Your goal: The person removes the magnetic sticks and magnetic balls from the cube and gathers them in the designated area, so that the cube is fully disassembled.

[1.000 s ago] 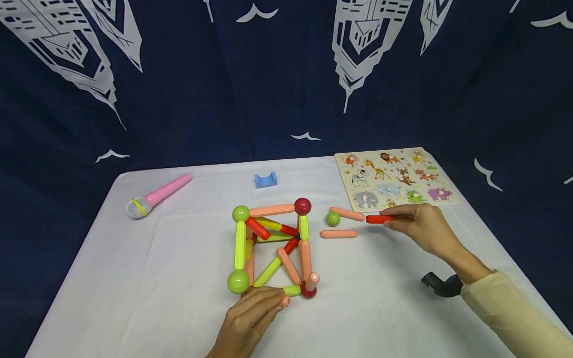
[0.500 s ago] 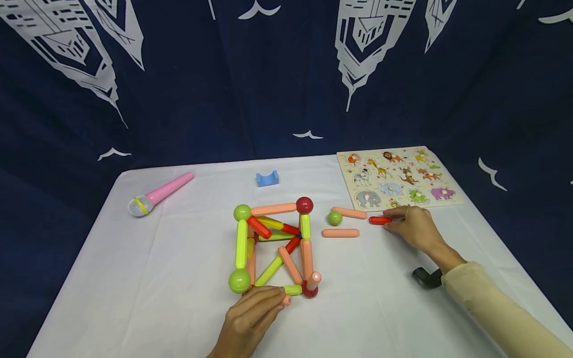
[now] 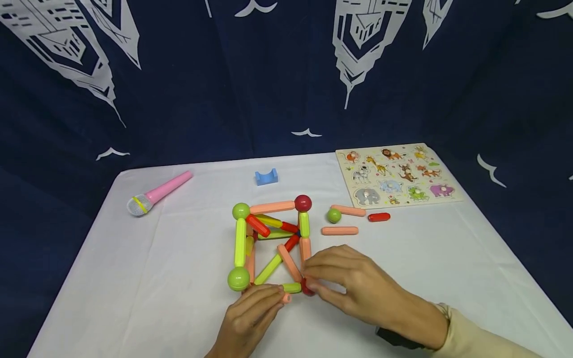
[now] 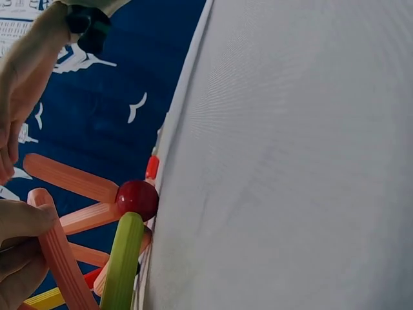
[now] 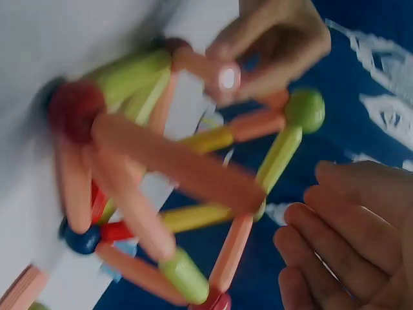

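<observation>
A: Plastic rod-and-ball frame (image 3: 273,246) is sitting mid-table on the white cloth (image 3: 134,278), just in front of me. My right hand (image 3: 353,286) is closing thumb and fingers on the red ball (image 3: 307,288) at the near right corner; a peach rod that's standing there is mostly hidden under the fingers.

B: Left hand?

A: My left hand (image 3: 250,318) is pinching a short peach rod (image 3: 286,299) at the near edge, beside the green ball (image 3: 238,279), and bracing the base. The left wrist view is only showing fingertips on a peach rod, so the grip detail is coming from the head view.

B: How's it handling?

A: I'm judging it light and rigid per piece, but weak at the joints; looks like magnetic links, so side load is likely popping them apart. Smooth plastic, a bit slippery. I'm taking hold at the balls or rod ends near the joints, not mid-span, and keeping the base pinned.

B: What else is around?

A: Loose bits are lying to the right of the frame: small green ball (image 3: 333,215), two peach rods (image 3: 339,230), short red rod (image 3: 379,217). Animal puzzle board (image 3: 396,174) is lying far right, blue block (image 3: 266,176) behind the frame, pink toy microphone (image 3: 157,193) far left.
</observation>
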`<state>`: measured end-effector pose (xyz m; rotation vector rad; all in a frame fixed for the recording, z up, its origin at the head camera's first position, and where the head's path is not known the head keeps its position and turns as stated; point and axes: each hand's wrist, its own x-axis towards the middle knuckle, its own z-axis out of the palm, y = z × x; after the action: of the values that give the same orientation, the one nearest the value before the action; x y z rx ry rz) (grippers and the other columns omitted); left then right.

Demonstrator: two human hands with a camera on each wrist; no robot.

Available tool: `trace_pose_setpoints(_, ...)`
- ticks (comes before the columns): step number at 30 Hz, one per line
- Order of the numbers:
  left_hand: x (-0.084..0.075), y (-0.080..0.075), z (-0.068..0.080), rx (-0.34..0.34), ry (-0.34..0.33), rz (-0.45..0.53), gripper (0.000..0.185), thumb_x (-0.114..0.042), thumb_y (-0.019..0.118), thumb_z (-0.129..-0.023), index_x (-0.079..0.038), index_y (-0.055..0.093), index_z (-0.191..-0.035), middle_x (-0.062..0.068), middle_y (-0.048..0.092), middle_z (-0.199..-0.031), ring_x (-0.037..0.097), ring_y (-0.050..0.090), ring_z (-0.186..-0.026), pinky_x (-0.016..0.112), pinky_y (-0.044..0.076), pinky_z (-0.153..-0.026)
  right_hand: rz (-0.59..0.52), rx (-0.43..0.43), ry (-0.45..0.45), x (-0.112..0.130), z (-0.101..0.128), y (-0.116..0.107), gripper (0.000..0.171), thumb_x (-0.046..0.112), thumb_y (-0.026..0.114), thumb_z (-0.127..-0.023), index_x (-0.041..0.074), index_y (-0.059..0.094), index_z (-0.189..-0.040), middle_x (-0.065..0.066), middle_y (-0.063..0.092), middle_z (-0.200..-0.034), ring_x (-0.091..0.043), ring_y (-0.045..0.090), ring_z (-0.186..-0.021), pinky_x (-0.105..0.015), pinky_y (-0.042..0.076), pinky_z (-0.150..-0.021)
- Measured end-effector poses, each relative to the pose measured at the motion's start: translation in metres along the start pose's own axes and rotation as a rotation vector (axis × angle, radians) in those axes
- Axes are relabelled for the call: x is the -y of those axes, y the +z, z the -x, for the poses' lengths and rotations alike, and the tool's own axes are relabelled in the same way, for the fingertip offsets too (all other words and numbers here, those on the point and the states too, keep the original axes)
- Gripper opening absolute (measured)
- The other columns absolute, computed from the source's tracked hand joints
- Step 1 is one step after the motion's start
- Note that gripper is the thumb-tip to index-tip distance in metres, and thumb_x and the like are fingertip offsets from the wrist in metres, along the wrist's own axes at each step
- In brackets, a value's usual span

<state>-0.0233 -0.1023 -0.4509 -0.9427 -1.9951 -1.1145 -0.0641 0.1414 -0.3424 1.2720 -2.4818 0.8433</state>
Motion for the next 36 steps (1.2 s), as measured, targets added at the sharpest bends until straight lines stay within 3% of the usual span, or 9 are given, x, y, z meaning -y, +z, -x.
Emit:
trace_pose_setpoints(2, 0.001, 0.0, 0.0, 0.005, 0.02, -0.019, 0.024, -0.017, 0.062, -0.098, 0.003, 0.074, -0.104, 0.012, 0.073, -0.101, 0.023, 0.07, -0.092, 0.023, 0.055, -0.087, 0.003, 0.027, -0.047, 0.004, -0.003, 0.007, 0.028, 0.018, 0.081, -0.083, 0.016, 0.076, -0.11, 0.009, 0.069, -0.113, -0.008, 0.061, -0.107, -0.032, 0.052, -0.095)
trace_pose_setpoints(7, -0.004, -0.004, -0.002, 0.027, 0.043, -0.06, 0.024, -0.016, 0.058, -0.1, 0.002, 0.073, -0.104, 0.011, 0.072, -0.101, 0.021, 0.069, -0.091, 0.021, 0.054, -0.087, -0.002, 0.096, -0.058, 0.005, -0.004, 0.02, 0.029, 0.018, 0.082, -0.081, 0.016, 0.075, -0.109, 0.01, 0.069, -0.112, -0.006, 0.06, -0.107, -0.025, 0.051, -0.093)
trace_pose_setpoints(10, -0.014, -0.01, -0.012, 0.012, 0.133, -0.071, 0.025, -0.013, 0.057, -0.101, 0.005, 0.074, -0.099, 0.013, 0.072, -0.098, 0.021, 0.069, -0.087, 0.02, 0.055, -0.083, 0.001, 0.123, -0.085, 0.005, -0.004, 0.025, 0.03, 0.017, 0.082, -0.082, 0.015, 0.075, -0.111, 0.01, 0.068, -0.113, -0.005, 0.06, -0.107, -0.024, 0.05, -0.093)
trace_pose_setpoints(14, -0.026, -0.027, -0.036, -0.051, 0.336, -0.009, 0.02, -0.002, 0.06, -0.097, 0.01, 0.073, -0.087, 0.018, 0.071, -0.088, 0.025, 0.068, -0.079, 0.021, 0.057, -0.076, 0.053, 0.124, -0.155, 0.007, -0.006, 0.031, 0.035, 0.018, 0.084, -0.079, 0.014, 0.073, -0.112, 0.01, 0.069, -0.111, -0.005, 0.059, -0.105, -0.023, 0.048, -0.094)
trace_pose_setpoints(17, -0.025, -0.045, -0.052, -0.124, 0.374, 0.05, 0.017, 0.002, 0.065, -0.092, 0.013, 0.072, -0.082, 0.022, 0.071, -0.086, 0.029, 0.069, -0.079, 0.025, 0.058, -0.075, 0.095, 0.108, -0.207, 0.01, -0.008, 0.037, 0.036, 0.018, 0.085, -0.077, 0.013, 0.073, -0.11, 0.009, 0.069, -0.108, -0.005, 0.06, -0.103, -0.023, 0.046, -0.094)
trace_pose_setpoints(20, -0.018, -0.06, -0.059, -0.155, 0.284, 0.038, 0.018, -0.004, 0.07, -0.091, 0.013, 0.072, -0.086, 0.022, 0.072, -0.092, 0.031, 0.068, -0.087, 0.026, 0.057, -0.083, 0.126, 0.109, -0.23, 0.013, -0.008, 0.043, 0.037, 0.019, 0.086, -0.075, 0.014, 0.074, -0.109, 0.009, 0.07, -0.104, -0.006, 0.06, -0.098, -0.022, 0.047, -0.091)
trace_pose_setpoints(23, -0.012, -0.07, -0.059, -0.108, 0.165, 0.013, 0.023, -0.012, 0.071, -0.092, 0.011, 0.073, -0.092, 0.019, 0.072, -0.099, 0.03, 0.066, -0.096, 0.025, 0.053, -0.091, 0.15, 0.126, -0.225, 0.015, -0.008, 0.05, 0.037, 0.019, 0.087, -0.074, 0.016, 0.075, -0.109, 0.01, 0.071, -0.102, -0.007, 0.06, -0.093, -0.02, 0.048, -0.086)
trace_pose_setpoints(25, -0.01, -0.073, -0.057, -0.076, 0.122, 0.02, 0.024, -0.014, 0.071, -0.092, 0.01, 0.074, -0.095, 0.018, 0.072, -0.101, 0.029, 0.066, -0.099, 0.024, 0.052, -0.093, 0.161, 0.136, -0.213, 0.016, -0.009, 0.053, 0.038, 0.019, 0.088, -0.073, 0.017, 0.075, -0.109, 0.012, 0.071, -0.1, -0.006, 0.059, -0.091, -0.019, 0.048, -0.082)
trace_pose_setpoints(36, -0.004, -0.076, -0.051, -0.031, 0.091, 0.049, 0.027, -0.018, 0.071, -0.091, 0.008, 0.074, -0.1, 0.017, 0.072, -0.105, 0.028, 0.064, -0.099, 0.023, 0.052, -0.093, 0.245, 0.13, -0.196, 0.018, -0.011, 0.06, 0.031, 0.015, 0.085, -0.075, 0.019, 0.077, -0.104, 0.012, 0.072, -0.092, -0.007, 0.057, -0.079, -0.019, 0.045, -0.075)
